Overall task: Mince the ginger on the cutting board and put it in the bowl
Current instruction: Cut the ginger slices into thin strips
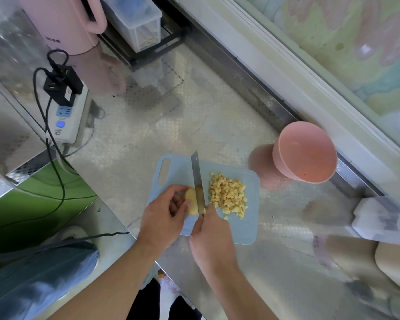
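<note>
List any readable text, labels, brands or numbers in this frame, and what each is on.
None can be read.
Pink appliance: a small dark mark low on its body, too blurred to read.
Power strip: a small printed mark below its blue button, too small to read.
Black adapter: a white label, no text legible.
Knife, cutting board and pink bowl: no markings visible.

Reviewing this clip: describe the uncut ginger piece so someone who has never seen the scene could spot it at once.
Start at the blue cutting board on the steel counter. The uncut ginger piece lies at its left side, held by the left hand, with the knife blade against it. Unlike the pile of diced ginger right of the blade, it is one smooth pale lump.
</note>
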The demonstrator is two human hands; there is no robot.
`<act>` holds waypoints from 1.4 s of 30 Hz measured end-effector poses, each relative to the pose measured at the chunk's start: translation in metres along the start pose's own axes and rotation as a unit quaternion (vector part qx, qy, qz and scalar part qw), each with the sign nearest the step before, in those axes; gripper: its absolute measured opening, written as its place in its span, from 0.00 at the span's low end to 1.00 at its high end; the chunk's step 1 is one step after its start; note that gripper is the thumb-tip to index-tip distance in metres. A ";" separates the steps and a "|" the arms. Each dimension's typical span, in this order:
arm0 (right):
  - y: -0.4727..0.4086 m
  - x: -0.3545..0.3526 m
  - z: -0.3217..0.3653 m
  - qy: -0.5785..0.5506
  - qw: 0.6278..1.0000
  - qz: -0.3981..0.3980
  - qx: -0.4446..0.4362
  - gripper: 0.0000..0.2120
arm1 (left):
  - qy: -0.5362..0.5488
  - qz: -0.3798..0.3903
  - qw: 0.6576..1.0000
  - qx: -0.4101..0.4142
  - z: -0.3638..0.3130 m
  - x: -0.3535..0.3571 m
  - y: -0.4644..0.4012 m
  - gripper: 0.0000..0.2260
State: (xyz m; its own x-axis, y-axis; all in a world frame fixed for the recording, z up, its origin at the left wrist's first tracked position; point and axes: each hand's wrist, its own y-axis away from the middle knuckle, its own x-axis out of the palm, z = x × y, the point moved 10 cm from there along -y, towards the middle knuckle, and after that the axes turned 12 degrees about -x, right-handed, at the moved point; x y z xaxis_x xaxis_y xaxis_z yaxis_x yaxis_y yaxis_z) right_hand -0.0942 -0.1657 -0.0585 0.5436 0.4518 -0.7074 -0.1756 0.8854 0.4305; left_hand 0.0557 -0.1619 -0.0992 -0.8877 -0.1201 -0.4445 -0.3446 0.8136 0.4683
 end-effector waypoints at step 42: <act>0.014 -0.011 0.002 -0.030 0.999 -0.017 0.010 0.08 | 0.000 -0.016 1.000 -0.008 0.003 -0.001 0.002 0.07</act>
State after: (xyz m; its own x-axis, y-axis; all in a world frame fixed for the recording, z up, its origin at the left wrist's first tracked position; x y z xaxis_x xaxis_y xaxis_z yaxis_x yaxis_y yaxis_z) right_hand -0.1005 -0.1583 -0.0437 0.5981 0.4130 -0.6868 -0.1402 0.8977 0.4177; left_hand 0.0564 -0.1590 -0.1003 -0.8763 -0.1466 -0.4589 -0.3777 0.8005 0.4654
